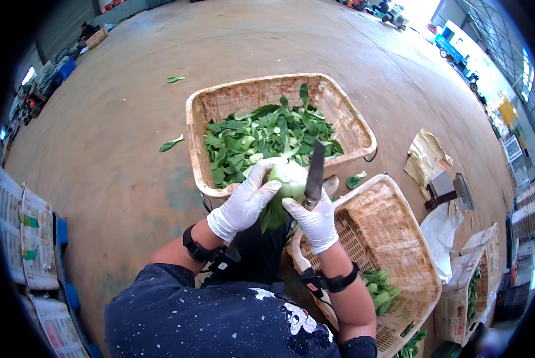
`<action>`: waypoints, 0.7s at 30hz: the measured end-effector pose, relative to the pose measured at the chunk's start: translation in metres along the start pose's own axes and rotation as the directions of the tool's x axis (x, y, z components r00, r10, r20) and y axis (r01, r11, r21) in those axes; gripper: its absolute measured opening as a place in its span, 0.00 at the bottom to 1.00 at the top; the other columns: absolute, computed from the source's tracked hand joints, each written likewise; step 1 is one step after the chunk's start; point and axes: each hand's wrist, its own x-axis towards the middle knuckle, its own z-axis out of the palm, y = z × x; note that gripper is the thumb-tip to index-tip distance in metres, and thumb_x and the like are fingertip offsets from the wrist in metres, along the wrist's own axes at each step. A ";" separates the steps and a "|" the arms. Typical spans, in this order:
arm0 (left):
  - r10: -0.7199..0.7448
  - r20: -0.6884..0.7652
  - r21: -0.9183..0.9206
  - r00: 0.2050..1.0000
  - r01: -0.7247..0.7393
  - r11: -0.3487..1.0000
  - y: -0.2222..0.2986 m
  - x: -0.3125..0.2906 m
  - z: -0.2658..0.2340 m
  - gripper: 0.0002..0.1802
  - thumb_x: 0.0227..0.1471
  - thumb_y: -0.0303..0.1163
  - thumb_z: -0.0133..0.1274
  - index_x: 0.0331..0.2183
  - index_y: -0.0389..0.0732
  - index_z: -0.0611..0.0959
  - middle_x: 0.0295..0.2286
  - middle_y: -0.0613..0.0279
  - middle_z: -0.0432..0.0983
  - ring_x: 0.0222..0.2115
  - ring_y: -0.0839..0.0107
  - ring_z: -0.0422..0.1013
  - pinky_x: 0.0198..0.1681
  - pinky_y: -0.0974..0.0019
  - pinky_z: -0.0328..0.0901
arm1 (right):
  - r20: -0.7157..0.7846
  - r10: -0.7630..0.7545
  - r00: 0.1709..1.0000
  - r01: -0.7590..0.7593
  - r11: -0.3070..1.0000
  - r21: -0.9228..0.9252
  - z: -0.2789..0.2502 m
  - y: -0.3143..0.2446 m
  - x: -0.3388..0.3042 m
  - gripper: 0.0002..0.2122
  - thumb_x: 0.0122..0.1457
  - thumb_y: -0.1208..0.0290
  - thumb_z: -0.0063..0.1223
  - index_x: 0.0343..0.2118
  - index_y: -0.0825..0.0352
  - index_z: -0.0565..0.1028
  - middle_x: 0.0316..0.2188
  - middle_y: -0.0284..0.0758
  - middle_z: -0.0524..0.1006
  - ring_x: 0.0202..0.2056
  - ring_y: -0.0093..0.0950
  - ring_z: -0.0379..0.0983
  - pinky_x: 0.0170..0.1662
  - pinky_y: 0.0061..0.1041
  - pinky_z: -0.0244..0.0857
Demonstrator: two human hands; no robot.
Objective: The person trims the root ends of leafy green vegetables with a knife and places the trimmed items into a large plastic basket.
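Note:
My left hand (247, 198), in a white glove, grips a head of bok choy (289, 179) with its pale base up and its green leaves hanging down. Wrapped round the handle of a knife (315, 171) is my gloved right hand (316, 219), its thumb against the bok choy. The dark, broad blade points up and away, just right of the pale base. Beyond both hands stands a large, stained plastic basket (194, 143) with a layer of loose bok choy leaves (237, 143) inside.
A second basket (392, 218) leans at my right, several bok choy heads (379, 289) in its lower end. Loose leaves (172, 143) lie on the concrete floor (130, 119). Brown paper (425, 158) and a white sack (440, 235) are farther right. Stacked crates (37, 238) stand at my left.

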 end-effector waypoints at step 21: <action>-0.154 0.222 -0.413 0.963 0.236 0.880 -0.025 0.003 0.025 0.35 0.54 0.40 0.57 0.58 0.36 0.65 0.50 0.62 0.69 0.50 0.75 0.64 0.56 0.67 0.58 | -0.176 -0.074 0.982 0.032 0.972 -0.232 -0.009 -0.015 -0.031 0.22 0.57 0.75 0.56 0.54 0.71 0.67 0.50 0.37 0.69 0.46 0.25 0.70 0.50 0.24 0.64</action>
